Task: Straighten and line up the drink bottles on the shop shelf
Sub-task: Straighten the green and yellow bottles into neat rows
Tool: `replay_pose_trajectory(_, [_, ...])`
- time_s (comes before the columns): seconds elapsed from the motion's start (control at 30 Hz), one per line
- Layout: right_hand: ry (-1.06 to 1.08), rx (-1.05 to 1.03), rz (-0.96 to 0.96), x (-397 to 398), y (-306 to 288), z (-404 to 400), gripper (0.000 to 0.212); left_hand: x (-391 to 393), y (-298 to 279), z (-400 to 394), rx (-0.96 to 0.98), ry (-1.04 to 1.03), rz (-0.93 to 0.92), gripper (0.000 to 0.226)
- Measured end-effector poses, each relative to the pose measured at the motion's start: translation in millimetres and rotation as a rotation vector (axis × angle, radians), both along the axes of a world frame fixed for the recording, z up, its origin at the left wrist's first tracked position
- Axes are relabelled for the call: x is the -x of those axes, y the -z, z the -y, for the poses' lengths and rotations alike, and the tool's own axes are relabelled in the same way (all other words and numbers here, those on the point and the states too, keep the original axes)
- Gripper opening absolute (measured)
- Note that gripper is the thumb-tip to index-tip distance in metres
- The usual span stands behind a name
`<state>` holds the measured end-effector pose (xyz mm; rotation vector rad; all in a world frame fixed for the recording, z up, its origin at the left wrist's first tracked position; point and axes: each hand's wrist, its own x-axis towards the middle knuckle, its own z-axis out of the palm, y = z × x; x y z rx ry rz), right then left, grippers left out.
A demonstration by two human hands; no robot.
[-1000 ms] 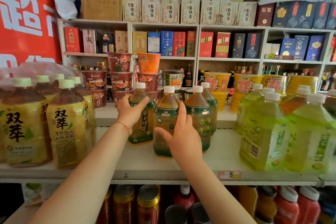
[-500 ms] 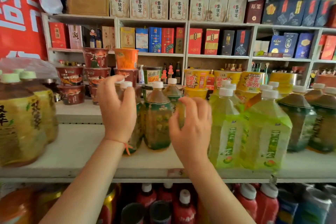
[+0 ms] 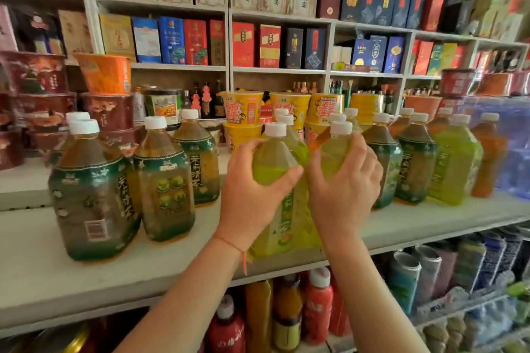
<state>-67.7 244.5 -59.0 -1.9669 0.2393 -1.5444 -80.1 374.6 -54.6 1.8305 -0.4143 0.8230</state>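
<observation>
Both hands were on the job at once. The left hand wrapped its fingers and thumb round the shoulder of a yellow-green bottle, and the right hand gripped its twin, the second yellow-green bottle, just beside it. The two bottles stood upright, long axes vertical, white caps up, touching or very nearly so between the hands, near the front edge of the shelf.

That pairing was what the coming move turned on: each hand already had its own bottle, neither needing to reach. More of the same drink stood directly behind the pair, farther from the person. Out beyond the left hand, three dark green-labelled bottles stood apart, the nearest one forward of its neighbours. Beyond the right hand, a row of dark and green bottles ran away along the shelf, close together.

Judging from this, the held pair probably needed squaring up with the row behind, sliding rather than lifting. Their labels were partly hidden by the palms.
</observation>
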Motion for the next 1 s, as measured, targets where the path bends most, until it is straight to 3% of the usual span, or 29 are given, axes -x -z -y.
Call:
replay_pose_trajectory(0.17, [-0.053, 0.047, 0.068, -5.0, 2.1, 10.9, 0.068, -5.4, 6.1, 5.4, 0.171, 0.028, 0.027, 0.057])
replay_pose_trajectory(0.37, [-0.174, 0.002, 0.083, -8.1, 6.9, 22.7, 0.064, -6.1, 6.3, 15.2, 0.251, 0.048, 0.022, 0.029])
replay_pose_trajectory(0.43, [-0.207, -0.008, 0.09, -10.6, 7.3, 26.7, 0.062, -9.5, 7.4, 17.9, 0.266, -0.047, 0.046, 0.022])
replay_pose_trajectory(0.53, [-0.267, 0.027, 0.059, -11.5, 9.6, 29.2, 0.061, -15.8, 14.3, 21.9, 0.23, -0.266, 0.122, 0.042])
replay_pose_trajectory(0.6, [-0.386, 0.076, 0.036, -8.7, 13.4, 43.8, 0.057, -15.1, 15.4, 32.1, 0.264, -0.362, 0.071, 0.05])
replay_pose_trajectory(0.67, [-0.478, 0.108, 0.07, -9.9, 13.5, 72.2, 0.051, -9.8, 12.9, 42.4, 0.358, -0.416, 0.006, 0.044])
replay_pose_trajectory(0.73, [-0.375, 0.111, 0.145, -22.0, 5.0, 114.5, 0.05, -1.5, 5.0, 60.7, 0.427, -0.491, 0.032, 0.036])
replay_pose_trajectory(0.8, [-0.289, 0.092, 0.026, -39.5, -8.2, 155.5, 0.06, 11.3, -5.8, 91.7, 0.372, -0.595, 0.28, 0.036])
replay_pose_trajectory(0.9, [-0.32, 0.198, -0.415, -63.6, -13.5, 183.8, 0.085, 20.8, -9.0, 148.2, 0.05, -0.595, 0.701, 0.026])
replay_pose_trajectory(1.0, [-0.406, 0.246, -0.537, -74.8, -8.1, 192.9, 0.099, 17.3, -5.2, 206.0, -0.188, -0.397, 0.694, 0.021])
